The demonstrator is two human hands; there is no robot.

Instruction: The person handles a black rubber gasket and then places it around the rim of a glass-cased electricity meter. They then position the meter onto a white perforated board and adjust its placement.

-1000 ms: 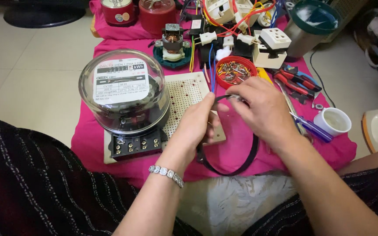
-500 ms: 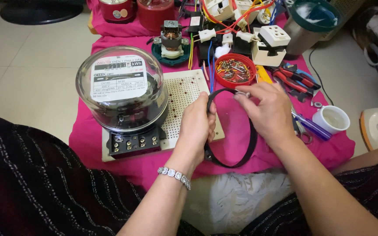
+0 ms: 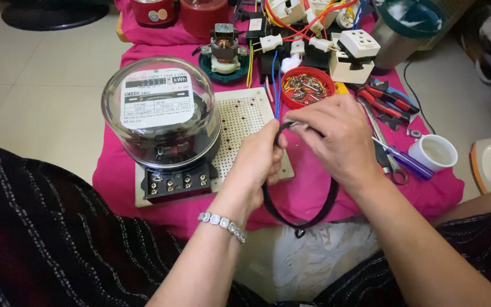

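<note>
Both hands' grips, left hand and right hand, pinch a black cable loop beside the white-labelled meter.

Home floor workbench, tiled floor, pink cloth, pliers

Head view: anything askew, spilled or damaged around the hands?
Nothing spilled or visibly broken. Both hands, left hand and right hand, hold a black cable bent into a loop. The electricity meter sits upright on the perforated board; the red bowl keeps its small parts inside.
</note>
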